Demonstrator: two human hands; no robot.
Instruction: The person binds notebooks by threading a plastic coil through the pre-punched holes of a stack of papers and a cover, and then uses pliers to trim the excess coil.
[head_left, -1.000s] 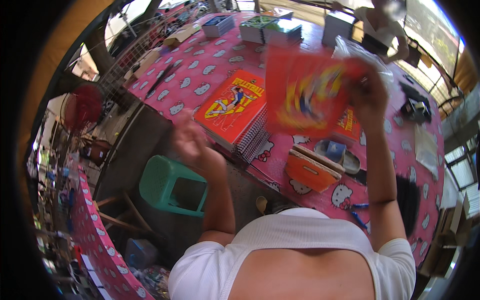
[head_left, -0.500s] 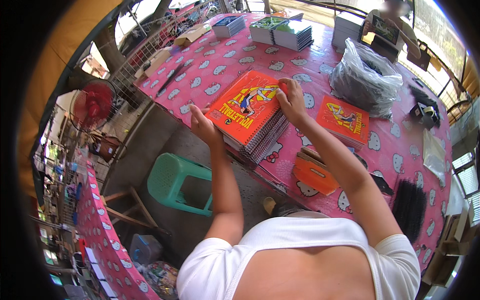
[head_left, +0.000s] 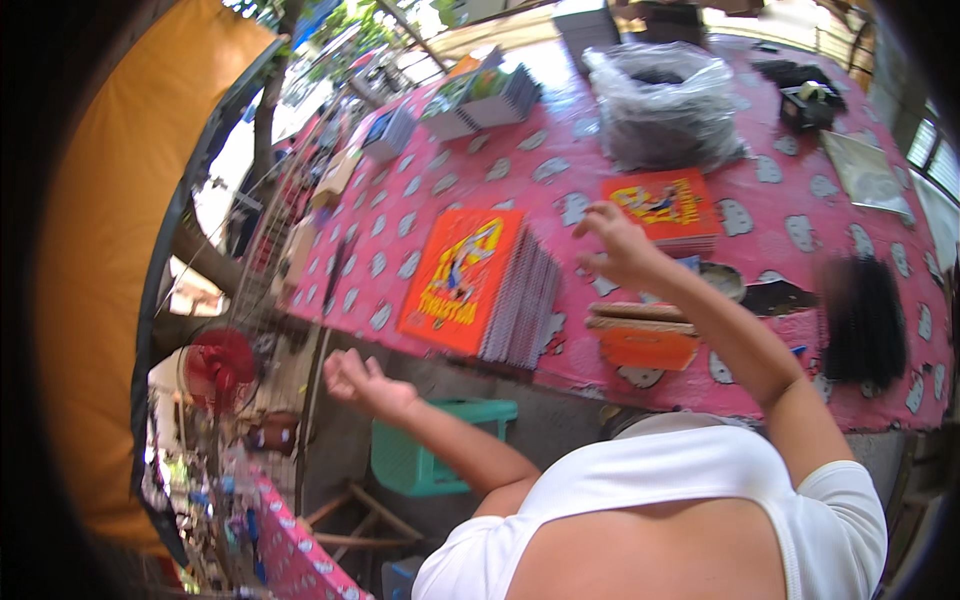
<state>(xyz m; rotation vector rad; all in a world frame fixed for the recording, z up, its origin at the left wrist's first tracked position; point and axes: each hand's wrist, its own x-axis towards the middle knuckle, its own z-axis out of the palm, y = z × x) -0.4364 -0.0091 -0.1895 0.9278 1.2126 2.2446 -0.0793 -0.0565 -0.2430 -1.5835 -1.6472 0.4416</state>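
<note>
A thick stack of spiral-bound notebooks (head_left: 465,280) with orange covers and a yellow-lettered sports drawing lies on the pink table near its front edge. My left hand (head_left: 370,385) is off the table's edge, to the left of and apart from the stack, empty with its fingers loosely apart. Between this stack and a second, lower pile of orange notebooks (head_left: 665,208), my right hand (head_left: 622,245) hovers with fingers spread, holding nothing. Below that hand lies an orange block-like object (head_left: 650,346) with brown board-like pieces on top. The view is slightly blurred.
A clear plastic bag (head_left: 665,125) with dark contents stands behind the second pile. Black binding coils (head_left: 865,320) and a tape dispenser (head_left: 808,105) lie at the right. More notebook stacks (head_left: 490,105) sit far left. A green stool (head_left: 440,450) stands below the table edge.
Both hands have come off the notebook stack. My left hand has moved left and down past the table's edge; the right has shifted toward the second pile. The whole view has turned.
</note>
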